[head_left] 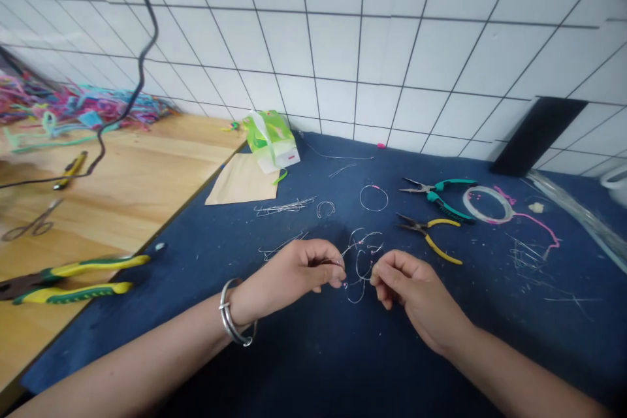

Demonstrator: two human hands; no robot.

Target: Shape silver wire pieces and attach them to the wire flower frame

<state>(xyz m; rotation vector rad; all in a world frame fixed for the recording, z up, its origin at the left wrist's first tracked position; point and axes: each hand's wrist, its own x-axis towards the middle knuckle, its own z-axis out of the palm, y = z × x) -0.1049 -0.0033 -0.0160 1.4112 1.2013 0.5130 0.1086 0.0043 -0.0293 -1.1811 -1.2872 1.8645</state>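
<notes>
- Nearest cam: L forearm [147,356], silver bangle [226,317] at wrist, over the blue mat [313,353].
- L hand [289,271]: thumb + index pinched narrow, apparently on thin wire.
- R hand [416,290]: thumb + fingers pinched, seemingly on the edge of the beaded wire loops [357,264], which sit btwn both hands.
- Step, prob: fine two-handed wire handling; next move calls for a light, steady pinch w/o snagging neighbouring loops.
- Containers: round clear dish [490,219], pink bits inside; white cup [618,184], R edge, contents hidden; green-white pack [270,134], contents unclear.
</notes>
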